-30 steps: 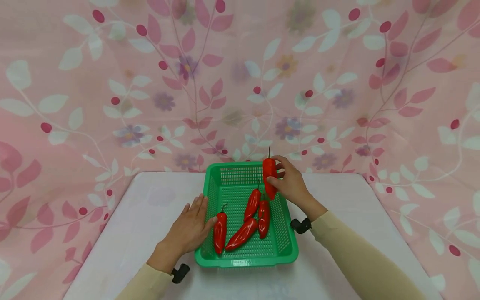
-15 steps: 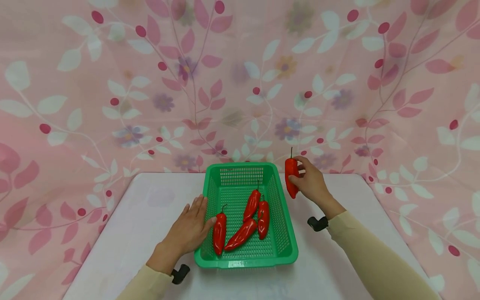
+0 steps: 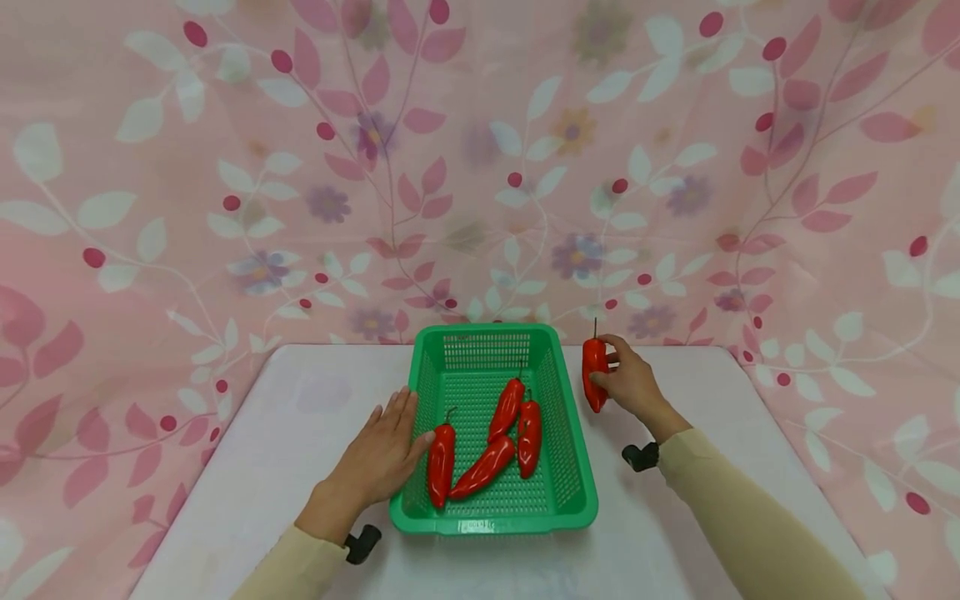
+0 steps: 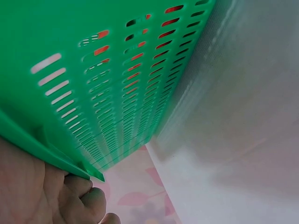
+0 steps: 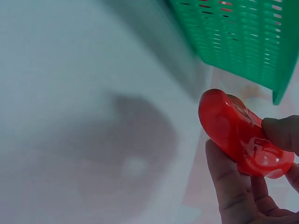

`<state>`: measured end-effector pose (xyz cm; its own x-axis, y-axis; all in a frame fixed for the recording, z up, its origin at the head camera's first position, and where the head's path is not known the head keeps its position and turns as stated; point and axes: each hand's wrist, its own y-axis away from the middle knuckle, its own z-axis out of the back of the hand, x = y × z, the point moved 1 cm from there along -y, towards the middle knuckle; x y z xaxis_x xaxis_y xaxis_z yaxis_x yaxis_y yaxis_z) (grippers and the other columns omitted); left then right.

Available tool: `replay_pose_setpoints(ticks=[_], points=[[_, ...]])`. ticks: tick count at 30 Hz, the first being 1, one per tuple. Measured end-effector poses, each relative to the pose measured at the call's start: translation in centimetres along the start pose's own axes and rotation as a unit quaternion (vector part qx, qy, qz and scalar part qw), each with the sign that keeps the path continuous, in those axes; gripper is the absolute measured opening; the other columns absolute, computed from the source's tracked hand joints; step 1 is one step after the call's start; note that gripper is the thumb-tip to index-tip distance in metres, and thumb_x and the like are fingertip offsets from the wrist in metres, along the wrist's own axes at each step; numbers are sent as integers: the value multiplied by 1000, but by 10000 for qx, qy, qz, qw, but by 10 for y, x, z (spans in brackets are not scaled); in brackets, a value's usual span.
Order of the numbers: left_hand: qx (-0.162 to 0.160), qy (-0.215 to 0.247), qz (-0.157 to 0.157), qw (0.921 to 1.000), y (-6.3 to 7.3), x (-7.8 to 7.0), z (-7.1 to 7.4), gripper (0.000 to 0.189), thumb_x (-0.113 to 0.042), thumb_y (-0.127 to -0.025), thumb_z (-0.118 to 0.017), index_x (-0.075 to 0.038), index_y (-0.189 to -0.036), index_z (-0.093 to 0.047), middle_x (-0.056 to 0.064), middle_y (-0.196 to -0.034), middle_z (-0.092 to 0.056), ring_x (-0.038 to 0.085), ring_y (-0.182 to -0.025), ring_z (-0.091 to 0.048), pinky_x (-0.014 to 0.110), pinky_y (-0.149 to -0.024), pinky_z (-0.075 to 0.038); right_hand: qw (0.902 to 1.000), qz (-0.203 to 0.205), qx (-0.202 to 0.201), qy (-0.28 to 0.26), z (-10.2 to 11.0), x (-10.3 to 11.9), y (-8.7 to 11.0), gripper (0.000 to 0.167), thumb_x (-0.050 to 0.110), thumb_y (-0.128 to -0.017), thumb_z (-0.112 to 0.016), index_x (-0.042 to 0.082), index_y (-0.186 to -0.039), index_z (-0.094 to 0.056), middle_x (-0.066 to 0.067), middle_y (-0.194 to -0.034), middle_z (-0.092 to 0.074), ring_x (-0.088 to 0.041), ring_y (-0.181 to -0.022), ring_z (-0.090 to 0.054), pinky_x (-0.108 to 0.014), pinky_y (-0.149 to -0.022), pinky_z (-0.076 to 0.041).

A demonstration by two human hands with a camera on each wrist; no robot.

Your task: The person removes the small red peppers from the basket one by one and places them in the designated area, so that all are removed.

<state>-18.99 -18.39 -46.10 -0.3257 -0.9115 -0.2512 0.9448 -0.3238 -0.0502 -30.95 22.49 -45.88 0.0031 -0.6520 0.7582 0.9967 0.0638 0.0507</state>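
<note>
Just right of the green plastic basket (image 3: 492, 527), my right hand (image 3: 633, 383) pinches a glossy red chili pepper (image 3: 595, 372), stem upward. Thumb and fingers press its sides in the right wrist view (image 5: 243, 135), and a gap with a shadow shows between the pepper and the table. My left hand (image 3: 382, 458) rests on the basket's left rim with extended fingers, the thumb over the inside edge. Several red peppers lie in the basket: one by the left wall (image 3: 441, 467), one slanted at the front (image 3: 483, 469), others toward the right (image 3: 529, 437).
A white table (image 3: 300, 417) bears the basket. Behind it hangs a pink floral cloth (image 3: 480, 167), close to the table's back edge. Dark wrist cameras, such as the left one (image 3: 363, 544), stick out from the beige sleeves.
My right hand has carried the red pepper from above the basket's right rim out to the right, then lowered it slightly toward the table. The left hand and the basket stay in place.
</note>
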Motion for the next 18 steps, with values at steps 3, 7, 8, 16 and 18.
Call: replay_pose_setpoints(ticks=[3,7,8,16,18], points=[[-37,-3,-3,10000,0,0,0,80,-44,-110,-53,8,-163,-25,26,-171,-26,45,-159,-25,62,-127,-27,10000,-63,61,9,-4,-7,-3,76,13,-98,-71,12,-162,-32,-30,-145,-51,-49,-128,-55,-53,-88,-64],[-21,48,20,10000,0,0,-1,80,-44,-110,-54,8,-164,-24,26,-172,-25,45,-159,-25,62,-127,-26,9998,-127,105,78,-11,-16,-5,76,14,-98,-72,11,-162,-32,-30,-144,-50,-49,-127,-54,-51,-87,-65],[-4,68,30,10000,0,0,-1,80,-44,-110,-53,8,-164,-24,26,-172,-25,45,-159,-25,61,-127,-26,9998,-128,106,111,-12,-18,-6,76,14,-98,-71,11,-162,-32,-30,-144,-50,-49,-126,-54,-51,-86,-65],[22,121,82,9999,0,0,-1,80,-44,-110,-53,7,-164,-23,25,-172,-25,43,-160,-24,61,-128,-25,9993,-210,126,265,-22,-30,-8,76,15,-97,-71,9,-162,-33,-30,-141,-50,-47,-124,-55,-46,-82,-66],[21,132,93,9999,0,0,-2,80,-44,-110,-53,7,-164,-24,25,-172,-25,43,-160,-24,61,-128,-25,9993,-229,130,261,-23,-32,-8,75,15,-97,-70,9,-162,-33,-30,-141,-51,-47,-123,-56,-44,-81,-66]])
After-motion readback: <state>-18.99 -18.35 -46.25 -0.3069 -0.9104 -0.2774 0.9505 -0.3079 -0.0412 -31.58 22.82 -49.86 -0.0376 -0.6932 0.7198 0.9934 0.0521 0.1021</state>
